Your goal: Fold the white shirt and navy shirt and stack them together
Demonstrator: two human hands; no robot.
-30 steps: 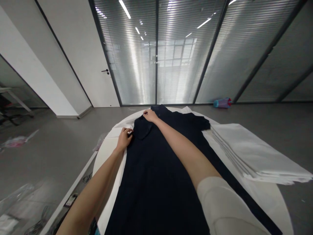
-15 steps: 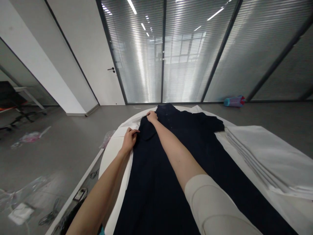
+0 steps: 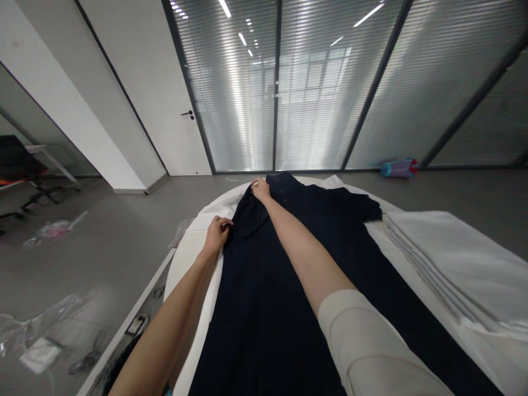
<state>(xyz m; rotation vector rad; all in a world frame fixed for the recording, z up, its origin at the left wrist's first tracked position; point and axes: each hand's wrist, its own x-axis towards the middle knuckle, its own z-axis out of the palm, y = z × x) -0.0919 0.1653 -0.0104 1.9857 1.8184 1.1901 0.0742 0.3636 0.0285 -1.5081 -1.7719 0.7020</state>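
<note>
Navy garment [image 3: 268, 308], left hand [image 3: 216, 235] pinching sleeve edge [image 3: 241, 225], right hand [image 3: 260, 190] gripping shoulder [image 3: 248, 201], white table [image 3: 181, 265] margin showing at left.

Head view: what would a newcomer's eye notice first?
First, the dark garment, spread on the white table at centre. Next, the left hand and right hand, both gripping its left side near the far end. Then the folded white cloth, at right.
</note>
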